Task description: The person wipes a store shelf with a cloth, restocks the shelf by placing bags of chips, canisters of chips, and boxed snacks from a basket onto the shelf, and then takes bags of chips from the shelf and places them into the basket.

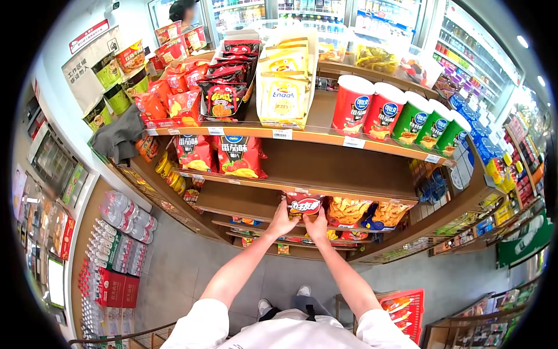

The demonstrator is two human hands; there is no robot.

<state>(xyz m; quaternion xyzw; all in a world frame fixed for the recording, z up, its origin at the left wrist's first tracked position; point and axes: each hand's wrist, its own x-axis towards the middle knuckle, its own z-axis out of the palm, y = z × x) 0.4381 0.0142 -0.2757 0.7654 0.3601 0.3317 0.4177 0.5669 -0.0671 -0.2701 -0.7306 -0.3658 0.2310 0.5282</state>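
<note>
A dark brown snack bag with red and white lettering (304, 205) is held at the front of a shelf. My left hand (281, 223) grips its left side, and my right hand (316, 225) has closed on its lower right. Just to the right, orange and yellow snack bags (347, 212) stand on the same shelf level. Red tomato chip bags (239, 157) occupy the left part of the shelf above. On the top shelf are red and green canisters (352, 104), yellow packets in a box (285, 96) and dark red packets (225, 96).
A red basket with snack bags (402, 314) is at the lower right, beside my legs. Packs of bottled water (123, 221) are stacked at the left. A grey cloth (121, 137) hangs at the shelf's left corner. Another person (185, 13) is behind the shelf.
</note>
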